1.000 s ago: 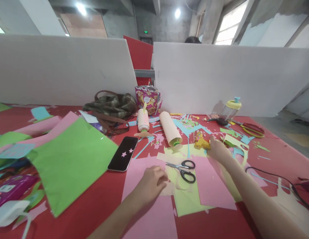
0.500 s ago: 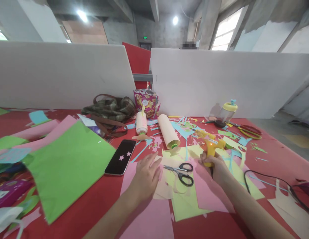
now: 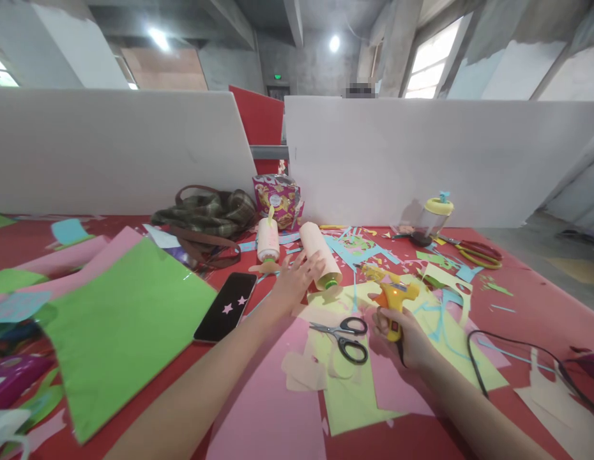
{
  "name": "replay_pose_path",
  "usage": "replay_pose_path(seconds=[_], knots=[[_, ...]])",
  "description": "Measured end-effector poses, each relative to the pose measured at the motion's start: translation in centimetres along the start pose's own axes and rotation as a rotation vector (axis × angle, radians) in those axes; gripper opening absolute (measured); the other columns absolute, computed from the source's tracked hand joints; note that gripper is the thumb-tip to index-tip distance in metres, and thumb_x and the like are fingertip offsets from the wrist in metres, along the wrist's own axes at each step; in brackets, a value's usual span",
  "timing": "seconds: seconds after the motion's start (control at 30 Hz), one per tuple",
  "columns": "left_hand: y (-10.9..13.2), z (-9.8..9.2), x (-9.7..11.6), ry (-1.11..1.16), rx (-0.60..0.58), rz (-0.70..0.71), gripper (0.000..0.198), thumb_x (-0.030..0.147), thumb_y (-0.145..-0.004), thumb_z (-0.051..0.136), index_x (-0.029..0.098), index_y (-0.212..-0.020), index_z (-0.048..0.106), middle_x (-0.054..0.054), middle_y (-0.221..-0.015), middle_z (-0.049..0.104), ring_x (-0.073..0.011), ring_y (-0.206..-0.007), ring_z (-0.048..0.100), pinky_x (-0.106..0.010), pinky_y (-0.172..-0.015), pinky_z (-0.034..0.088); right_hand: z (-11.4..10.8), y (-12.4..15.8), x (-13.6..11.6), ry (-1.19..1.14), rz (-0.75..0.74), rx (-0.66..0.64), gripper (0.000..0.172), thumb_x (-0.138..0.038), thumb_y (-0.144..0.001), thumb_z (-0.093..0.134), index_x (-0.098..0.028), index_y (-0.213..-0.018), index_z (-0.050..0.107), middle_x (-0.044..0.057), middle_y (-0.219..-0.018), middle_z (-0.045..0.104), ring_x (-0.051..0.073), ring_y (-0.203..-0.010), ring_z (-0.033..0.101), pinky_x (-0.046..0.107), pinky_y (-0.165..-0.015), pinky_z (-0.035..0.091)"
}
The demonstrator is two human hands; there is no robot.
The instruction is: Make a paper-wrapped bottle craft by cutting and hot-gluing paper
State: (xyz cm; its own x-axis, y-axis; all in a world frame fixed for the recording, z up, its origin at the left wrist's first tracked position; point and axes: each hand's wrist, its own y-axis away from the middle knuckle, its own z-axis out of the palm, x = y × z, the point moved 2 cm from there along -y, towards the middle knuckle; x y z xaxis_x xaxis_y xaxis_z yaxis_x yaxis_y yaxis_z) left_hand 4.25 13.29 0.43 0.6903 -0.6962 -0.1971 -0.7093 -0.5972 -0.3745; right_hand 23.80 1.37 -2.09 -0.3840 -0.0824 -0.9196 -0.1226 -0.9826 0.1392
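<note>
My right hand (image 3: 406, 335) is wrapped round the handle of a yellow hot glue gun (image 3: 395, 295), its nozzle pointing left. My left hand (image 3: 294, 281) reaches forward with fingers stretched out beside a cream paper-covered tube (image 3: 320, 255). The fingertips overlap the tube's near side; whether they touch it I cannot tell. The tube lies on the table, a green cap at its near end. Between my hands, black-handled scissors (image 3: 343, 335) lie on yellow paper (image 3: 359, 399) and pink paper (image 3: 273, 402). A smaller wrapped bottle (image 3: 268, 239) stands behind my left hand.
A phone (image 3: 226, 305) with two pink stars on it lies left, near a large green sheet (image 3: 124, 338). A bag (image 3: 215, 211), a snack packet (image 3: 278, 199) and a yellow-lidded jar (image 3: 432, 220) stand at the back. A black cord (image 3: 522, 338) trails right.
My left hand has moved forward from the pink paper to the cream tube. My right hand has brought the glue gun slightly left and down, and its nozzle now points left.
</note>
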Motion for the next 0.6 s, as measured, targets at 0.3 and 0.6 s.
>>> replay_pose_path(seconds=[0.3, 0.6], knots=[[-2.5, 2.5, -0.7, 0.049, 0.12, 0.287, 0.039, 0.011, -0.084, 0.032, 0.022, -0.12, 0.038, -0.004, -0.127, 0.043, -0.016, -0.121, 0.031, -0.035, -0.092, 0.024, 0.5, 0.3, 0.0, 0.017, -0.028, 0.029, 0.016, -0.022, -0.068, 0.058, -0.016, -0.083, 0.057, -0.007, -0.042, 0.043, 0.007, -0.04, 0.037, 0.02, -0.042, 0.029], [-1.7, 3.6, -1.1, 0.244, 0.459, 0.031, 0.036, 0.018, -0.076, 0.048, 0.017, -0.111, 0.043, -0.011, -0.112, 0.053, -0.0204, -0.11, 0.043, -0.037, -0.092, 0.026, 0.1, 1.0, -0.1, 0.533, -0.219, 0.043, 0.026, -0.023, -0.071, 0.052, -0.016, -0.096, 0.055, -0.001, -0.059, 0.055, 0.012, -0.051, 0.049, 0.025, -0.05, 0.042]])
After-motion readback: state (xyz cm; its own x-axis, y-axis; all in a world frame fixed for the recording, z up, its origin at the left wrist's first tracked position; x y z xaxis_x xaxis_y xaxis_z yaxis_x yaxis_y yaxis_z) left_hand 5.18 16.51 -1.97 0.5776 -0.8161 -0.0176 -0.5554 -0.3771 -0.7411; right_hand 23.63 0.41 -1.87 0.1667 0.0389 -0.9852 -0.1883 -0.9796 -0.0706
